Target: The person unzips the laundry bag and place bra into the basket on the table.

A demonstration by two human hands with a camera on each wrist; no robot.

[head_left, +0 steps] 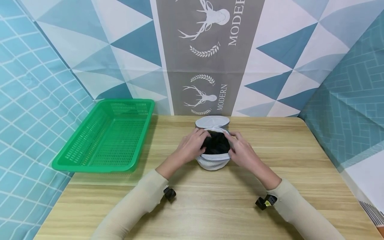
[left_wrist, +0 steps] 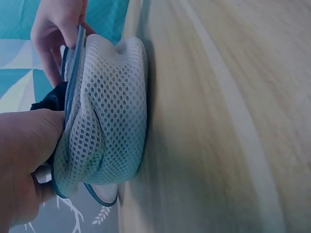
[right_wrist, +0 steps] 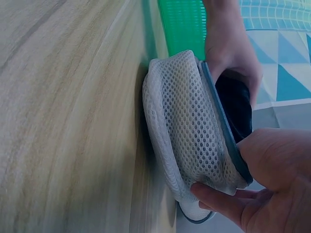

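Observation:
A white mesh laundry bag stands on the table, its zippered mouth unzipped and its round lid folded back toward the wall. Black cloth fills the mouth. At the left side of the opening, my left hand grips the black cloth with bent fingers, some fingertips hidden inside. On the opposite side, my right hand pinches the bag's rim, thumb at the opening and fingers along the outside of the mesh. In the left wrist view the black cloth bulges slightly past the zipper edge.
A green plastic basket with slotted walls sits at the table's left side, close to the tiled-pattern wall. The wooden table ends at a patterned backdrop behind the bag. Small black cameras are strapped at both wrists.

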